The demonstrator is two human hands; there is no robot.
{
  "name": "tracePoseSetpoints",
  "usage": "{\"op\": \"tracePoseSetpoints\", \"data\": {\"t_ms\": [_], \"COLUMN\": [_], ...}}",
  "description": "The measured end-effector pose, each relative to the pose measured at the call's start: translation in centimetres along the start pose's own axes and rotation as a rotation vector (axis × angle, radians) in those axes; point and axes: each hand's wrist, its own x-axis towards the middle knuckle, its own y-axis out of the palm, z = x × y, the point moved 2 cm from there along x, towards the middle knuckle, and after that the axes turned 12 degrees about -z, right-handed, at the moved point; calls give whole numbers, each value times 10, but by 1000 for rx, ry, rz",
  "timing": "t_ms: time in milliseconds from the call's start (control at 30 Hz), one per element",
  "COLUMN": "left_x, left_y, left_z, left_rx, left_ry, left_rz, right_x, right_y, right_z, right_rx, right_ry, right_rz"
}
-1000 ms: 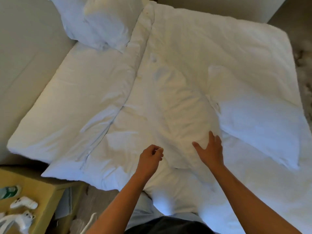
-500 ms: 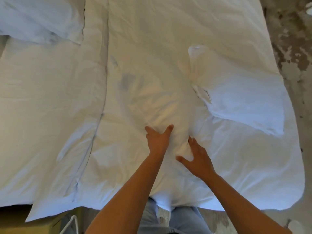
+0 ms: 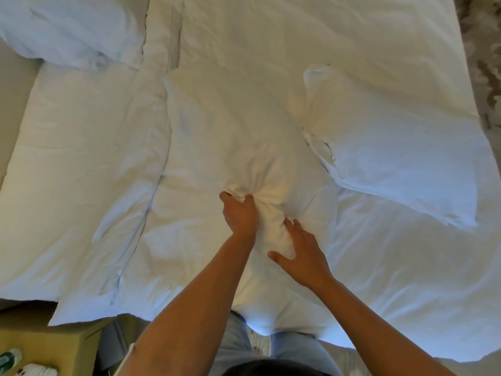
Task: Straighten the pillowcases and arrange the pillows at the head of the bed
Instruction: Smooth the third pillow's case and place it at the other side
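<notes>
Two hands sit on the middle pillow (image 3: 233, 137), which lies on the bed (image 3: 81, 164) with its long axis running straight away from the person — near end at the body, far end toward the other side. The left hand (image 3: 240, 214) has its fingers curled into a bunched fold of the pillowcase, thumb and fingers pinching fabric; the right hand (image 3: 301, 253) lies just beside it and nearer the body, fingers spread flat and pressing down, gripping nothing. Most of the pillow therefore lies beyond both hands, so any pull should probably come back along that axis. A second pillow (image 3: 401, 164) lies to the right, angled, and a third (image 3: 67, 31) at far left.
</notes>
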Motion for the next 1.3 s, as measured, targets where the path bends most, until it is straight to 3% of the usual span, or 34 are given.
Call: {"op": "tracePoseSetpoints", "data": {"t_ms": [233, 467, 600, 667, 767, 833, 900, 1033, 1100, 1200, 1300], "left_x": [-9, -35, -50, -61, -78, -89, -98, -116, -123, -128, -124], "left_y": [-63, -114, -145, -162, -186, -198, -207, -216, -216, -216, -218], "left_z": [-39, -115, -151, -154, -138, -117, -96, -67, -59, -48, -38], "left_rx": [-44, 11, 205, 308, 421, 446, 445, 466, 489, 509, 505], "left_ry": [248, 516, 751, 822, 869, 876, 873, 897, 916, 915, 827], "left_rz": [43, 66, 148, 193, 239, 271, 279, 251, 241, 178, 87], "right_x": [-14, -40, -65, -61, -31, -9, 10, 43, 60, 82, 93], "right_y": [-27, -33, -43, -58, -95, -118, -133, -152, -159, -165, -171], "right_z": [-1, 49, 74, 77, 81, 88, 98, 135, 157, 179, 190], "right_rx": [57, 247, 433, 499, 564, 470, 293, -24, -197, -401, -483], "right_ry": [-138, -224, -338, -402, -360, -412, -590, -1039, -1177, -1239, -1256], "right_rz": [108, 204, 332, 247, -83, -239, -298, -217, -126, -70, -180]}}
